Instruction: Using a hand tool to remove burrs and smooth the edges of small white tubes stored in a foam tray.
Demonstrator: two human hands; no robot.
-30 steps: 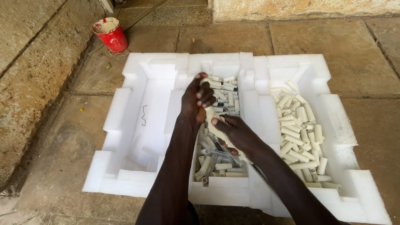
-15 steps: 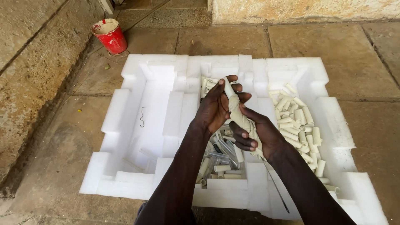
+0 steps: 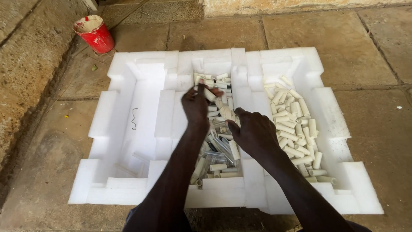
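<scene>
We see 2 bare hands over a white foam tray (image 3: 141, 107) that lies on a stone floor (image 3: 369, 38); the tray has 3 long compartments side by side. The left hand (image 3: 195, 105) hovers above the upper part of the middle compartment, its grip closed on 1 pale tube (image 3: 210, 94) pinched at the fingertips; the tube is tilted and lifted clear of the heap below. The right hand (image 3: 255, 133) sits just beside it, lower and to the right, its grip clenched on a second tube (image 3: 226, 113) whose end pokes out toward the left hand; the 2 held tubes lie almost end to end, though we cannot tell whether they touch. Under both hands the middle compartment holds a loose heap of tubes (image 3: 216, 161), some pale and some greyish; the right compartment holds a larger pile of pale tubes (image 3: 296, 124), none of them touched. The left compartment holds only a small bent wire (image 3: 134, 119), well apart from the hands. A red bucket (image 3: 95, 34) with a pale rim stands on the floor beyond the tray's far left corner.
</scene>
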